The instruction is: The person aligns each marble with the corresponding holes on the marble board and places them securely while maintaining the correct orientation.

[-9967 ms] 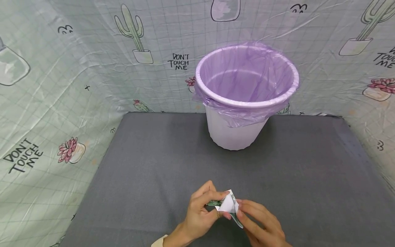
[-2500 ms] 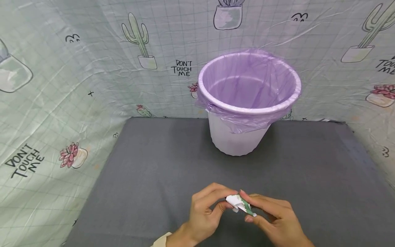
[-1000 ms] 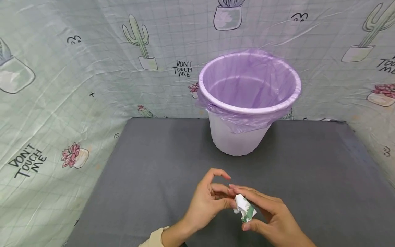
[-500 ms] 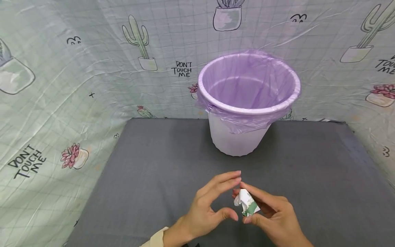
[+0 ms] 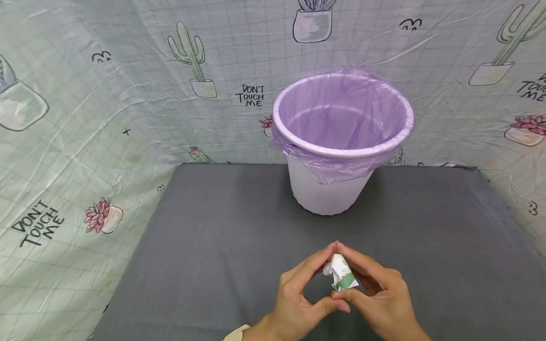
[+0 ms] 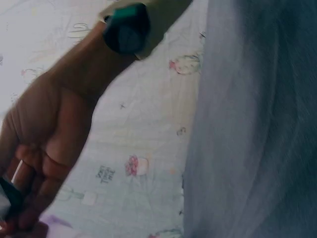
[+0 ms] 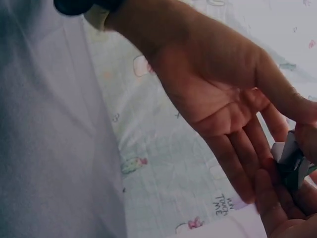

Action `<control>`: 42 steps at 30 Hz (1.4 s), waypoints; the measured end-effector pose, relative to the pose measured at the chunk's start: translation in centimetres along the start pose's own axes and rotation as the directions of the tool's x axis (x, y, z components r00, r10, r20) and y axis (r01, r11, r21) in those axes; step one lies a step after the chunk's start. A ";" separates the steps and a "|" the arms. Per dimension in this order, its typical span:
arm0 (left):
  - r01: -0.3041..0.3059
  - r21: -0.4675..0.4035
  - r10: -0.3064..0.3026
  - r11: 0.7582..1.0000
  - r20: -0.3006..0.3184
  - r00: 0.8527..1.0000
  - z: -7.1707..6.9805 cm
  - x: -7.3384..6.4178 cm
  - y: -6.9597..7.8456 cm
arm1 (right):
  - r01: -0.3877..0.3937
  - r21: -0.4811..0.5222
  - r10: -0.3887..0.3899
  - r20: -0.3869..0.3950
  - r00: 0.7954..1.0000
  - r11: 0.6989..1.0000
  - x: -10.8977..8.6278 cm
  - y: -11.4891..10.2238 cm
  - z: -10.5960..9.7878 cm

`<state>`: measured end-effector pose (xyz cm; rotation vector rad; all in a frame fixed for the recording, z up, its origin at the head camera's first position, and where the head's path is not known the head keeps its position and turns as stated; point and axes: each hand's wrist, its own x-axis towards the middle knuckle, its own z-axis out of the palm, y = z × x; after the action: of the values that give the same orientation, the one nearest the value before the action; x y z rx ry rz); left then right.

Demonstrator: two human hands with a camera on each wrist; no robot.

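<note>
A crumpled white-and-green piece of paper [image 5: 340, 272] is bunched into a small wad between my two hands, over the near part of the table. My right hand [image 5: 377, 296] holds it, the thumb at its lower edge and the fingers bent round its far side. My left hand [image 5: 298, 293] arches round it from the left, fingertips meeting the right fingertips at the top and thumb just below the right thumb. In the right wrist view the wad [image 7: 292, 161] sits among the fingers of both hands. Only a dark green edge of the paper [image 6: 11, 198] shows in the left wrist view.
A light purple bin [image 5: 328, 189] lined with a thin purple bag [image 5: 337, 163] stands beyond my hands, toward the back wall. Dark grey cloth [image 5: 213, 237] covers the table. Cactus-printed sheeting [image 5: 239, 57] hangs at the back and both sides.
The paper is crumpled smaller than ten seconds ago. Half a second ago my left hand was spread away from it; now its fingers have come in round the wad. My right hand keeps holding it.
</note>
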<state>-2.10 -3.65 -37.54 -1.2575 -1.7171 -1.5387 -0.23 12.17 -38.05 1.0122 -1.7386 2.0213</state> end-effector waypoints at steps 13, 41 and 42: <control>0.037 0.002 -0.038 0.999 0.049 0.998 -1.9 0.3 -0.3 | 0.023 -0.010 -0.022 0.030 0.999 1.000 0.8 0.0 0.1; 0.165 0.119 -0.191 0.979 0.257 0.947 -1.6 -2.2 -1.0 | 0.314 -0.397 -0.320 0.052 0.946 0.863 -0.4 1.2 0.1; 0.144 0.129 -0.173 0.981 0.254 0.952 -1.6 -2.2 -1.1 | 0.329 -0.383 -0.327 0.072 0.942 0.863 -0.2 1.1 0.1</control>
<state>-2.42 -5.77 -39.55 -1.3450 -2.0880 -1.3912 -0.76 11.88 -39.03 1.0860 -1.7345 1.3930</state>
